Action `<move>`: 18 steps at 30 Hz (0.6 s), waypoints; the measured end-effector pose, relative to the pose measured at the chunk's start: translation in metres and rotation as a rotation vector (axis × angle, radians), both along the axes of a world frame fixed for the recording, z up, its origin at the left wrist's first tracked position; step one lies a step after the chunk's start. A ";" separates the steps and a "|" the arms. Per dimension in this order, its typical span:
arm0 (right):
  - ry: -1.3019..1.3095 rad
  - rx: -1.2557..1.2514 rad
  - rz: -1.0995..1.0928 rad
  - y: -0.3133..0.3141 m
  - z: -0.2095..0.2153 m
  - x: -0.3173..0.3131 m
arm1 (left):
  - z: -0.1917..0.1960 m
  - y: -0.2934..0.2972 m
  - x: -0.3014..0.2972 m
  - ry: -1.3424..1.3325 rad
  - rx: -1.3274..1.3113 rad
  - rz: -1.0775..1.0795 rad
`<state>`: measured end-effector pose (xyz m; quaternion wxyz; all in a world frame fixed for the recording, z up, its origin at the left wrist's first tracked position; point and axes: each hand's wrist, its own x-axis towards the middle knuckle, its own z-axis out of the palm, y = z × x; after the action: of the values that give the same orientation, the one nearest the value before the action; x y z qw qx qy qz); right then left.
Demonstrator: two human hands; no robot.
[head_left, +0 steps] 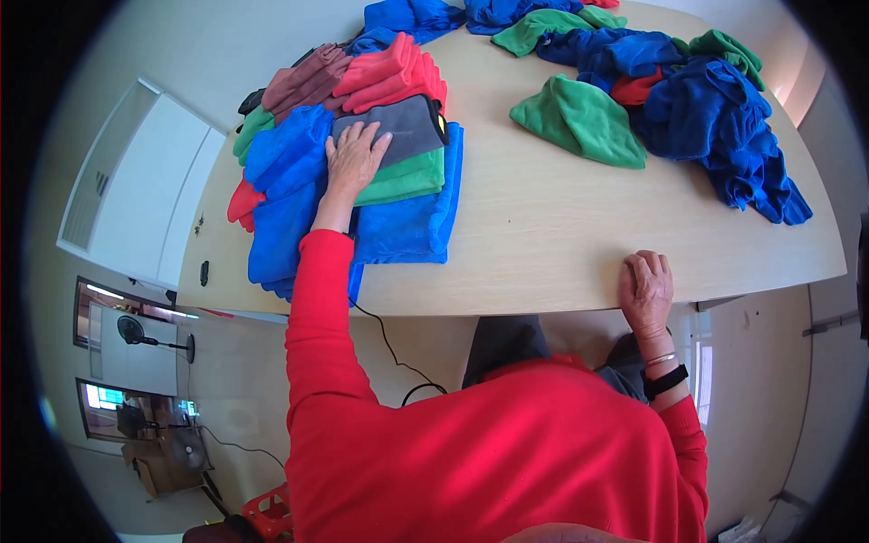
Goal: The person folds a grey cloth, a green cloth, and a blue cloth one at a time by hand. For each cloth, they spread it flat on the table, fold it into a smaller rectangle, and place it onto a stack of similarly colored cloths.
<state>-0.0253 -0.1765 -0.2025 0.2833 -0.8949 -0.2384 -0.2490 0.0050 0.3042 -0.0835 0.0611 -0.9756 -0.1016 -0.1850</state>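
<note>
My left hand [357, 157] lies with spread fingers on a folded grey cloth [398, 127] with a dark edge. Under that cloth is a folded green cloth [407, 177], and below it a larger folded blue cloth [407, 226]. Folded blue cloths [288, 154] are stacked just left of my hand, with red cloths [389, 77] and brownish-red ones [306, 80] behind. My right hand [647, 288] rests at the table's near edge, fingers curled down. Whether anything is under those fingers is hidden.
Crumpled blue cloths [697, 109] lie heaped at the table's right, a loose green cloth [579, 122] beside them. More blue cloths [412, 16] sit at the far edge. A black cord [389, 344] hangs below the near edge of the table [525, 244]. Fans stand at the left.
</note>
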 end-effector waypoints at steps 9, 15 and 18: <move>-0.010 0.003 -0.028 -0.002 0.001 0.000 | -0.007 0.011 0.027 0.161 -0.072 -0.162; 0.054 0.125 0.009 -0.010 0.001 0.013 | -0.004 0.055 0.009 0.209 -0.136 -0.128; 0.155 0.225 -0.122 -0.032 -0.003 0.028 | 0.028 -0.008 0.024 0.228 0.033 -0.119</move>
<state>0.0024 -0.2083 -0.2053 0.3839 -0.8868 -0.1315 -0.2212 0.0294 0.2965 -0.0551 0.0771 -0.9934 -0.0330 -0.0780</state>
